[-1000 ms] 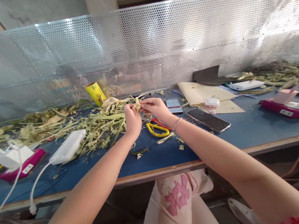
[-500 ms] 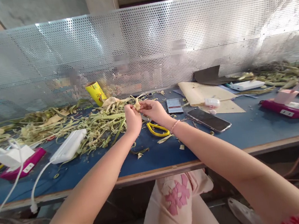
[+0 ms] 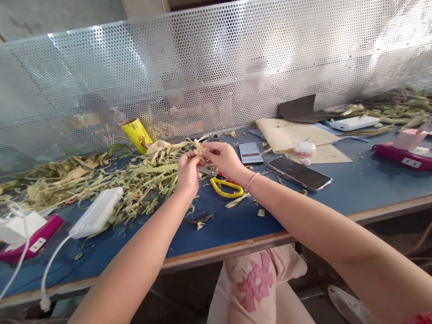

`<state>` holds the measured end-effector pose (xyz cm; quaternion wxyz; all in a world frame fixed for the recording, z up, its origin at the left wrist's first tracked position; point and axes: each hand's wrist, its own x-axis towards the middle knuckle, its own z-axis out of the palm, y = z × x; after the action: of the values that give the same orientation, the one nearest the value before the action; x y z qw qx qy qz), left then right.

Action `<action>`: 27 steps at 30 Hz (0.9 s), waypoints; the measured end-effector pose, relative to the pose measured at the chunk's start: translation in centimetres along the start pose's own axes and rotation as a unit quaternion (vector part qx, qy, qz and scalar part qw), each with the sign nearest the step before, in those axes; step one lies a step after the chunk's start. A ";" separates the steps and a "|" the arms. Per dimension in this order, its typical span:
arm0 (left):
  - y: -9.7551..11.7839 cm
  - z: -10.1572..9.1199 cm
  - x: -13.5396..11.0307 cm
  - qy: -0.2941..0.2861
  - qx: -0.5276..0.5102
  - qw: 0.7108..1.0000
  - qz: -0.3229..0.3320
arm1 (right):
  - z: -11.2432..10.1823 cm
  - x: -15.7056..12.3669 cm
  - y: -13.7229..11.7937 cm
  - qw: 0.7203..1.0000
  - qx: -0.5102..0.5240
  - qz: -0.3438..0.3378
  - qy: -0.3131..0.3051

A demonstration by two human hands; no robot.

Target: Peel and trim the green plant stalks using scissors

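My left hand (image 3: 189,173) and my right hand (image 3: 224,160) meet above the blue table, both pinching a small pale-yellow piece of dried plant (image 3: 199,147). Its tip sticks up between the fingers; the lower part is hidden. Beneath my right wrist lie scissors with yellow handle loops (image 3: 226,188), their blades partly covered by the hands. Left of my hands spreads a heap of dry green-yellow plant strips (image 3: 139,186). Behind the heap a yellow printed tube (image 3: 137,135) leans.
A phone (image 3: 300,173), a card (image 3: 250,153) and brown paper (image 3: 292,132) lie to the right. Purple power strips (image 3: 412,156) sit at both sides, with a white charger block (image 3: 97,213) on the left. A perforated metal panel (image 3: 207,40) stands behind the table.
My left hand has turned, its fingers now showing more openly at the plant piece. Both hands stay together, and more of the scissors' metal part shows beneath them.
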<state>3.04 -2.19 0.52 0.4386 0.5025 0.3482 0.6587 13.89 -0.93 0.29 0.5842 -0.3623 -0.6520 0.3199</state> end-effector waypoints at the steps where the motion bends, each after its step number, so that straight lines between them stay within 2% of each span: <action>1: 0.3 0.0 -0.1 -0.014 -0.016 1.000 -0.007 | -0.1 0.0 0.0 1.000 0.010 0.000 -0.001; 6: 1.3 -0.4 -0.1 -0.057 -0.029 0.997 -0.035 | -0.4 0.2 -0.4 0.997 0.070 0.012 -0.015; 11: 1.3 -1.0 0.4 -0.060 -0.014 0.997 -0.038 | -1.2 0.4 -0.8 0.990 0.116 0.024 -0.081; 20: 1.7 -1.2 0.4 -0.099 -0.014 0.993 -0.057 | -2.5 0.8 -0.7 0.991 0.091 0.004 -0.101; 27: 1.4 -1.3 0.5 -0.102 -0.017 0.993 -0.065 | -2.7 1.0 -0.2 0.988 0.098 0.014 -0.122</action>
<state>1.37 -2.29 1.58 0.5219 0.5360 0.3222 0.5801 16.52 -0.19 1.27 0.5286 -0.2707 -0.6785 0.4322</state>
